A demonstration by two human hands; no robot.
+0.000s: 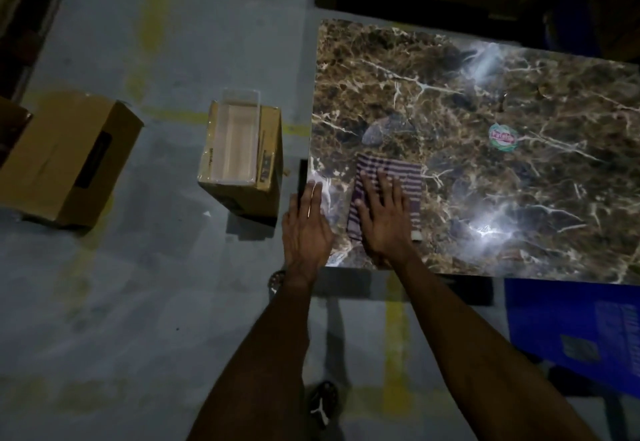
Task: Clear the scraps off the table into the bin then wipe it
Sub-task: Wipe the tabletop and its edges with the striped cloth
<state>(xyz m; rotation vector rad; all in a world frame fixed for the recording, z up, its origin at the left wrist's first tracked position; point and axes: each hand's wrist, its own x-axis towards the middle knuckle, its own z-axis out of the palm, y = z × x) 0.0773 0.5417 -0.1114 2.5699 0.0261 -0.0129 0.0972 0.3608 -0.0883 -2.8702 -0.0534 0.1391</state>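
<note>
A brown marble-patterned table fills the right half of the head view. A purple-and-white striped cloth lies near the table's front left corner. My right hand presses flat on the cloth with fingers spread. My left hand lies flat with straight fingers at the table's left edge, beside the cloth. A round white, green and red label scrap lies further out on the table. A small dark scrap sits near the far right. An open cardboard box serving as the bin stands on the floor left of the table.
A second, larger cardboard box lies on the floor at far left. A blue sheet or bin sits on the floor under the table's front right. Yellow lines mark the grey floor. My shoe shows below the table edge.
</note>
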